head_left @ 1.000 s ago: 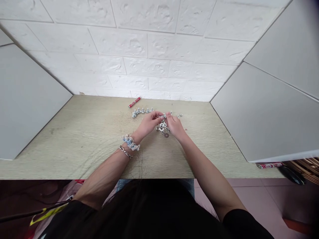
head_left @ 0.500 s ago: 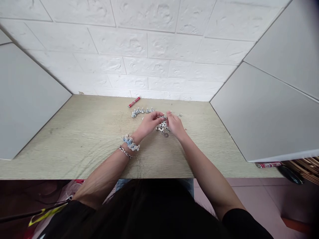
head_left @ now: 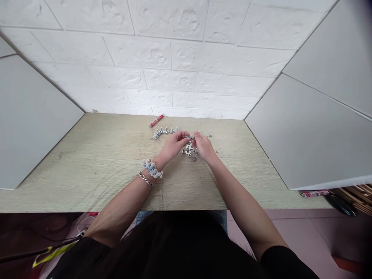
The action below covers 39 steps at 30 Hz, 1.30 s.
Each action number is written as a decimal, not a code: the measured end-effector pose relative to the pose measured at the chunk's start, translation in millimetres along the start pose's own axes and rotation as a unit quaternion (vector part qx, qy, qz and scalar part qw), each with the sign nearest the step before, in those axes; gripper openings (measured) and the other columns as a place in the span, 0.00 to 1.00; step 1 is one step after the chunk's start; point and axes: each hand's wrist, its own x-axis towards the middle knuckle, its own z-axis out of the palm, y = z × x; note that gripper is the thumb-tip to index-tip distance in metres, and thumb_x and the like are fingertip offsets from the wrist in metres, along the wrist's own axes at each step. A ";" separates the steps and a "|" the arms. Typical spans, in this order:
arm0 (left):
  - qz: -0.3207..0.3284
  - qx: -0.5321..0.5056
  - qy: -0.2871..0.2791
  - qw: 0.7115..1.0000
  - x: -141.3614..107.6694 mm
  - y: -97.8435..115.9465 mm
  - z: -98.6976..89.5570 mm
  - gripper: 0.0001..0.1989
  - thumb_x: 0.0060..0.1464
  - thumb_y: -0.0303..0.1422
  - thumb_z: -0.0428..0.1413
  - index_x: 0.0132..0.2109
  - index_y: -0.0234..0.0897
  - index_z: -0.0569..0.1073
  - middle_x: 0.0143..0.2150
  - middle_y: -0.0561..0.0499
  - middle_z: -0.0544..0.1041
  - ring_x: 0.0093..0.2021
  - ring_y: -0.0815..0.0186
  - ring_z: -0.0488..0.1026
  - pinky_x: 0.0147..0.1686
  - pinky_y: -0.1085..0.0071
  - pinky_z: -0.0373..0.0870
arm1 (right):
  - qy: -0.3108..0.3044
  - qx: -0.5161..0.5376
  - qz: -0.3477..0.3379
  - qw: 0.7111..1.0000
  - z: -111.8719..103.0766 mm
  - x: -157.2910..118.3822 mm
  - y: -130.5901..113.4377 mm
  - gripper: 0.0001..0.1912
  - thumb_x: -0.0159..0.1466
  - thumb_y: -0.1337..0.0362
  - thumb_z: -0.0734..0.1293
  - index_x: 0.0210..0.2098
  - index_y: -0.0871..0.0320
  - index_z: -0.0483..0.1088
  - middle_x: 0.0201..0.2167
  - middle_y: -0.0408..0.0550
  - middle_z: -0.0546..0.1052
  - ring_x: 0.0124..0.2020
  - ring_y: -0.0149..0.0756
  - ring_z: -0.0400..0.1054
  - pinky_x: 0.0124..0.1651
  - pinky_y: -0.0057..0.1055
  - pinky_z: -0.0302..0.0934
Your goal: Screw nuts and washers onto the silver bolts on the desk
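Above the middle of the board, my left hand (head_left: 174, 145) pinches a small silver bolt (head_left: 190, 136) between thumb and fingers. My right hand (head_left: 204, 146) meets it from the other side, fingertips closed close to the bolt; whatever they grip is hidden. Right below both hands lies a loose cluster of flat washers (head_left: 188, 147) and metal nuts (head_left: 194, 151). A darker flat washer (head_left: 193, 159) lies at the cluster's near edge. Beyond my left hand, several bolts with washers on them (head_left: 166, 130) stand upright in a curved row.
A red tube-like stick (head_left: 156, 121) lies near the white brick wall (head_left: 186, 79). One small nut (head_left: 210, 135) sits apart to the right. Grey panels (head_left: 314, 135) flank the wooden tabletop (head_left: 116, 155) on both sides. Another red tube (head_left: 315, 193) lies by the right front edge.
Both hands stay at nearly the same spot, fingertips together around the bolt. The view has tilted very slightly; the row of bolts and the cluster look unmoved.
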 end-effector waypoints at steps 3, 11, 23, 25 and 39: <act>-0.004 -0.012 -0.006 1.000 -0.8 1.5 0.2 0.12 0.45 0.36 0.59 0.36 0.33 0.71 0.28 0.53 0.73 0.30 0.70 0.68 0.33 0.72 0.65 | -0.021 -0.011 -0.012 1.000 0.4 0.7 0.3 0.24 0.63 0.47 0.51 0.19 0.56 0.56 0.19 0.43 0.62 0.24 0.32 0.57 0.31 0.31 0.50; -0.001 0.001 0.005 1.000 -1.7 3.9 -0.6 0.14 0.45 0.39 0.61 0.35 0.34 0.72 0.29 0.52 0.73 0.31 0.69 0.68 0.34 0.71 0.64 | 0.021 0.055 -0.043 0.997 -0.9 1.7 -0.2 0.09 0.60 0.58 0.58 0.26 0.55 0.56 0.24 0.40 0.64 0.28 0.31 0.59 0.33 0.28 0.53; 0.020 -0.031 0.046 0.998 -0.7 7.5 -2.5 0.10 0.45 0.33 0.60 0.35 0.33 0.71 0.30 0.53 0.72 0.32 0.70 0.68 0.34 0.72 0.64 | -0.014 0.121 -0.107 0.987 4.7 1.6 2.6 0.15 0.57 0.58 0.62 0.41 0.53 0.56 0.36 0.41 0.68 0.30 0.28 0.62 0.34 0.27 0.56; 0.015 -0.026 0.040 0.999 -1.2 8.2 -1.7 0.10 0.45 0.33 0.60 0.35 0.34 0.71 0.29 0.53 0.72 0.31 0.69 0.68 0.35 0.71 0.64 | 0.005 0.119 -0.094 0.988 3.5 1.3 1.9 0.14 0.58 0.56 0.61 0.40 0.54 0.56 0.35 0.41 0.68 0.30 0.29 0.62 0.34 0.28 0.56; 0.032 0.006 0.035 0.999 -2.1 8.4 0.4 0.10 0.44 0.34 0.58 0.35 0.34 0.71 0.27 0.54 0.70 0.29 0.70 0.66 0.30 0.73 0.63 | 0.063 0.165 -0.155 0.972 1.3 -1.5 -0.1 0.15 0.57 0.66 0.60 0.42 0.52 0.52 0.37 0.41 0.66 0.25 0.25 0.59 0.32 0.27 0.56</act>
